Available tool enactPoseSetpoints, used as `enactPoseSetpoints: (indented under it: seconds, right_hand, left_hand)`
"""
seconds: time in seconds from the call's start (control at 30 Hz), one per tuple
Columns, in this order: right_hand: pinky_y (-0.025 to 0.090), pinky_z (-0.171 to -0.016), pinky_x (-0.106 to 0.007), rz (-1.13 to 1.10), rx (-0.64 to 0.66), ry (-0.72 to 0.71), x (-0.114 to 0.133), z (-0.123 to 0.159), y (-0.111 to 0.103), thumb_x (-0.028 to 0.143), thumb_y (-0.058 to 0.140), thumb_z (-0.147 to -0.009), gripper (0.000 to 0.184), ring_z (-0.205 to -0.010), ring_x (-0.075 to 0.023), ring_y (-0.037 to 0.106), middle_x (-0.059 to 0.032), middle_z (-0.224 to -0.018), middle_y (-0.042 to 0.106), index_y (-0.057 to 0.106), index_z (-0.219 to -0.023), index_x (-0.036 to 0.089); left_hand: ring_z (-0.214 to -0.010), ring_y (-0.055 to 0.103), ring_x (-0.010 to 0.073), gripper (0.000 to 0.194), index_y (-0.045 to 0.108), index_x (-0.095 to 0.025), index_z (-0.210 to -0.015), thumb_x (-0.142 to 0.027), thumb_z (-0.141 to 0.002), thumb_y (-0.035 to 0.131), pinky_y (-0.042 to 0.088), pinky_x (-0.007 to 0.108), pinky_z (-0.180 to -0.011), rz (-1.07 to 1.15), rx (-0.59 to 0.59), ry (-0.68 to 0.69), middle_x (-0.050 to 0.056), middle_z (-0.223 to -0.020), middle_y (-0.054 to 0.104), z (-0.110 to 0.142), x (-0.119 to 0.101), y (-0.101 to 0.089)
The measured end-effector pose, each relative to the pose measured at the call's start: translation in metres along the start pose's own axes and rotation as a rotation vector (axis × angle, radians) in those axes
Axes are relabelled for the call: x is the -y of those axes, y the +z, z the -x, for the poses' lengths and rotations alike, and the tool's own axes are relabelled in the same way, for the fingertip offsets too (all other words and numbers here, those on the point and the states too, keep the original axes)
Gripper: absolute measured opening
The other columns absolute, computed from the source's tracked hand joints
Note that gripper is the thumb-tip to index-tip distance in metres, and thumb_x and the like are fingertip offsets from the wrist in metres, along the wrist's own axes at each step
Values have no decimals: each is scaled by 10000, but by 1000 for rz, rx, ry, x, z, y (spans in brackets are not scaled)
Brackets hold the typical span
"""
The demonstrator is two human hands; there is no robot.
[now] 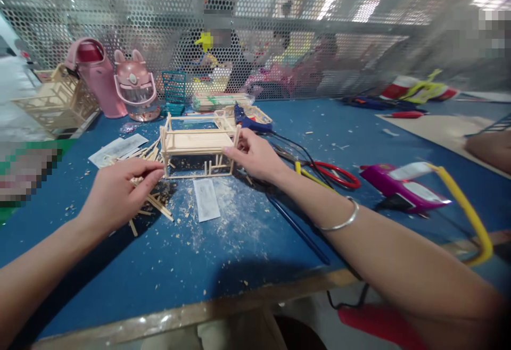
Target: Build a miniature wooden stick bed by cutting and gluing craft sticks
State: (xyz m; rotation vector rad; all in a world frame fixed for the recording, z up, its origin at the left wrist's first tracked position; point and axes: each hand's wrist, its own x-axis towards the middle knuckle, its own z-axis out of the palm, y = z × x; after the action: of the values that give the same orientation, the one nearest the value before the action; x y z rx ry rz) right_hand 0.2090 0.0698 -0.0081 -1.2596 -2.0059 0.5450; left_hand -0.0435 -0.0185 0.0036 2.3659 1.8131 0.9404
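A small bed-like model made of pale wooden sticks (199, 142) stands upright on the blue table. It has a flat slatted deck, corner posts and a few short uprights low on its right side. My right hand (255, 156) grips the posts at its right end between thumb and fingers. At the lower left corner, my left hand (123, 190) is closed, thumb and forefinger pinched on the frame's base. Loose wooden sticks (159, 206) lie under and behind the left hand, partly hidden by it. In front of the model lies a white paper slip (206, 200).
A blue glue gun (251, 121) with a black cord sits behind the model. Red-handled pliers (339, 174), a blue rod (299, 230) and a purple tool with a yellow handle (407, 188) lie right. Pink bottles (138, 86) stand back left before a perforated metal screen (159, 15).
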Motion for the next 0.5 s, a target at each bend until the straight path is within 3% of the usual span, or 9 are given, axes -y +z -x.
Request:
enactPoseSetpoints:
  seconds: [0.2,0.33,0.5]
  right_hand:
    - [332,-512,-241,-65,-87,-17,6,1,-1,458,501,-767,272,-493,-105,456,40,-527,480,447,-735,194]
    - [337,-499,-237,-112,-164,-16,7,2,-1,427,499,-772,250,-472,-98,459,39,-533,487,443,-697,195]
    - [326,-497,-232,-107,-189,-40,8,3,2,403,493,-778,247,-485,-92,430,40,-527,456,420,-664,196]
  left_hand:
    - [-821,634,191,302,653,-190,-989,-323,-815,445,473,309,-769,-108,206,68,42,-921,702,-14,-31,19]
    - [-906,615,239,317,620,-187,-1053,-276,-821,424,469,350,-775,-272,185,105,67,-1052,658,-21,-43,36]
    - [-811,632,244,288,650,-216,-974,-269,-827,408,476,343,-679,-336,209,101,58,-961,679,-24,-38,49]
